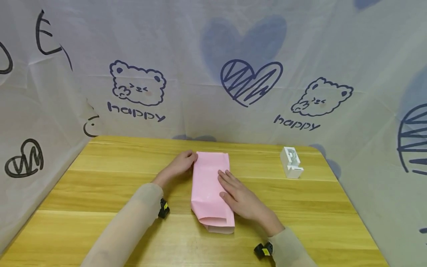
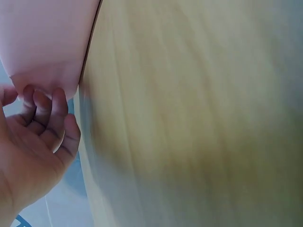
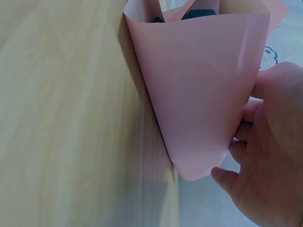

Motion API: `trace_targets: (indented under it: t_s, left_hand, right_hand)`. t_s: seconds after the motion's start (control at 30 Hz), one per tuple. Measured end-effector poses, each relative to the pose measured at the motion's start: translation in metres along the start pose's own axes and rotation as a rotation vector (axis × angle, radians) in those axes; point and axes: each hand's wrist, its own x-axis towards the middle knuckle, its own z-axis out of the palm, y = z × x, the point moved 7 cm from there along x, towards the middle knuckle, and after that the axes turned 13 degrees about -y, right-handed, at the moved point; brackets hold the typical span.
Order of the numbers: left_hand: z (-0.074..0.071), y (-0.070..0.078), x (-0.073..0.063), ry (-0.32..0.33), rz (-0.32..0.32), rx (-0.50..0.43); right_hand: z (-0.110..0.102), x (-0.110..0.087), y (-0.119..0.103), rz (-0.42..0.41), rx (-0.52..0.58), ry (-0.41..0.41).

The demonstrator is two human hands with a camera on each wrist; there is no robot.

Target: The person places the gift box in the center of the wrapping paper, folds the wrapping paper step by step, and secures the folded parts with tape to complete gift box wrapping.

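A folded pink sheet of paper [image 1: 210,185], shaped into a flat packet, lies lengthwise on the wooden table. Its near end gapes open. In the right wrist view a dark thing [image 3: 200,13] shows behind the rim of that end. My left hand [image 1: 181,163] is at the packet's far left corner. Its bent fingers and thumb hold the paper's far end in the left wrist view. The right hand [image 1: 241,196] lies over the packet's right side, fingers extended across the top and pressing on it; its thumb points toward the middle.
At the back right of the table [image 1: 133,222] stands a small white holder [image 1: 291,163] with a clear piece in it. A white cloth [image 1: 193,44] printed with hearts and bears hangs behind the table and along its sides. Each wrist carries a small black camera [image 1: 263,251].
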Motion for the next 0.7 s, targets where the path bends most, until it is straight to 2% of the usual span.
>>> trace_targets:
  t_s: [0.17,0.27,0.5,0.7]
  left_hand:
    - [-0.002,0.001,0.005,0.071,0.023,0.001]
    - [-0.003,0.001,0.004,0.089,0.025,0.012]
    - [-0.002,-0.001,-0.002,0.063,-0.003,0.000]
    - [0.000,0.002,-0.007,0.047,0.013,0.036]
  right_hand:
    - [-0.001,-0.001,-0.001,0.001,-0.005,0.001]
    - [-0.001,-0.001,-0.002,-0.002,-0.004,0.002]
    - [0.000,-0.001,-0.002,-0.001,-0.001,0.002]
    - [0.000,-0.001,-0.001,-0.002,-0.009,0.004]
